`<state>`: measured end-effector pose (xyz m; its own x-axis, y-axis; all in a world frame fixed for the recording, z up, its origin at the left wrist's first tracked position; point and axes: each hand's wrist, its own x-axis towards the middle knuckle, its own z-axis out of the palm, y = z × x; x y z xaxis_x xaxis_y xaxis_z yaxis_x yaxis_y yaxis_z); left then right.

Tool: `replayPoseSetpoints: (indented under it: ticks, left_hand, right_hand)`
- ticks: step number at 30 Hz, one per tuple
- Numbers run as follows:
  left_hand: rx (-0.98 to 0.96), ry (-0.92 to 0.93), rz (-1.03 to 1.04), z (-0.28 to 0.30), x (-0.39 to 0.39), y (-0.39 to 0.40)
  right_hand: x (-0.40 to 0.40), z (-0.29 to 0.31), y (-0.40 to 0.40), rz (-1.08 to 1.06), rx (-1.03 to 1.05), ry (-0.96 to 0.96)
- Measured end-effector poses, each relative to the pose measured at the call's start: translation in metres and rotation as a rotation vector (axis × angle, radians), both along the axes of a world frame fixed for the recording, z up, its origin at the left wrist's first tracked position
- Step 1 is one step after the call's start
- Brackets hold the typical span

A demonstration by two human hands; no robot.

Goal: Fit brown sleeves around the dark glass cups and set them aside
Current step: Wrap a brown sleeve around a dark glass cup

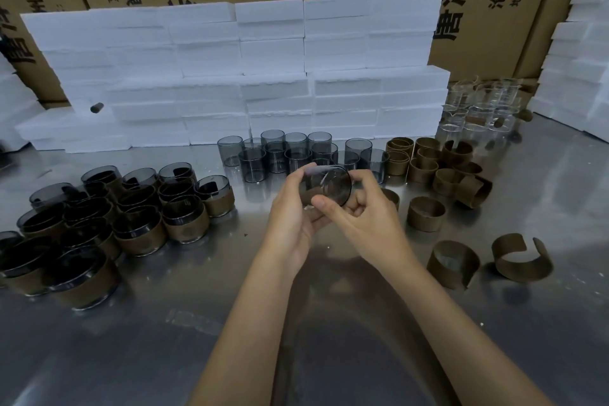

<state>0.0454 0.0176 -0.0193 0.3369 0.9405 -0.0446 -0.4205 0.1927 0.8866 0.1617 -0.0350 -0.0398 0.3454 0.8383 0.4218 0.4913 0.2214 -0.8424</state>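
- Fingers [298, 184] of the left hand [293, 224] and right hand [359, 211] curl round one dark glass cup [329, 183], tilted above the worktop [230, 323].
- Sleeved cups [108, 217] cluster left; loose brown sleeves [441, 168] lie right.

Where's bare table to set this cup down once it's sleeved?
Bare metal table lies in front of the sleeved cups, left of the forearms, and between those cups and the bare dark cups. The right is crowded: loose sleeves stand scattered. Both hands, left hand and right hand, hold the cup.

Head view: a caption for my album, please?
Both hands hold a dark glass cup above a metal table.
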Motion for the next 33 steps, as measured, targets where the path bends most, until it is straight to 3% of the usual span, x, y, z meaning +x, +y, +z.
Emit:
replayPoseSetpoints:
  ticks: [9,16,23,26,29,33]
  left_hand:
    - [-0.021,0.154,-0.119,-0.01,0.007,0.0]
    - [0.056,0.125,-0.247,-0.012,0.007,0.001]
    - [0.044,0.1,-0.052,-0.014,0.014,-0.002]
    - [-0.03,0.063,-0.009,-0.014,0.009,0.001]
    - [-0.048,0.075,0.006,-0.016,0.006,0.002]
    - [-0.05,0.073,0.003,-0.018,0.006,0.004]
  right_hand:
    - [0.002,0.005,-0.004,-0.116,0.017,-0.064]
    - [0.007,0.002,0.001,-0.161,0.049,-0.039]
    - [0.021,0.002,0.001,-0.205,0.066,-0.092]
    - [0.038,0.0,-0.002,-0.388,-0.172,-0.434]
    - [0.048,-0.002,-0.005,-0.354,-0.537,-0.623]
    - [0.047,-0.003,-0.006,-0.306,-0.548,-0.673]
